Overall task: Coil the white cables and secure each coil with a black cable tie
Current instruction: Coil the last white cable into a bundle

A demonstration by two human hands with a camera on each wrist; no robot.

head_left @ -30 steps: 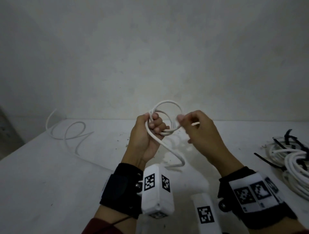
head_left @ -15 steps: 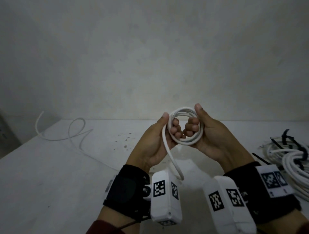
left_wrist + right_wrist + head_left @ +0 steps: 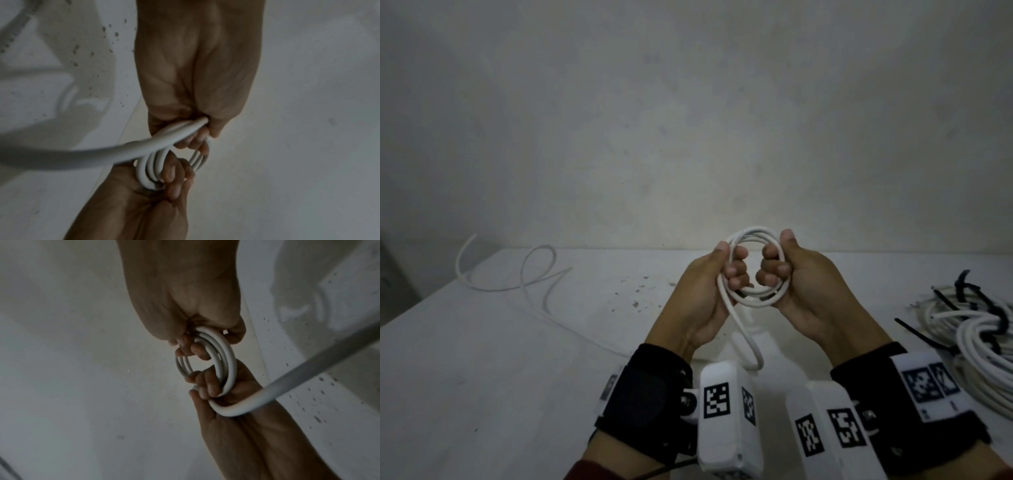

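Note:
A small coil of white cable (image 3: pixel 754 236) is held up above the white table (image 3: pixel 482 377), in front of me. My left hand (image 3: pixel 726 274) grips its left side with curled fingers, and my right hand (image 3: pixel 777 272) grips its right side the same way. From the left hand a loose cable tail (image 3: pixel 748 342) hangs down and runs off across the table to the far left. In the left wrist view the coil (image 3: pixel 151 170) sits between both fists. The right wrist view shows the coil's (image 3: pixel 225 353) several loops stacked side by side.
At the right edge of the table lies a pile of coiled white cables (image 3: pixel 983 346) bound with black cable ties (image 3: pixel 993 308). The tail's free end (image 3: pixel 517 274) curls in loose loops at the far left corner. A plain wall stands behind.
My right hand went from pinching a loose loop to gripping the coil's right side. The loops have been drawn into one tighter ring, and the tail on the far left has shifted.

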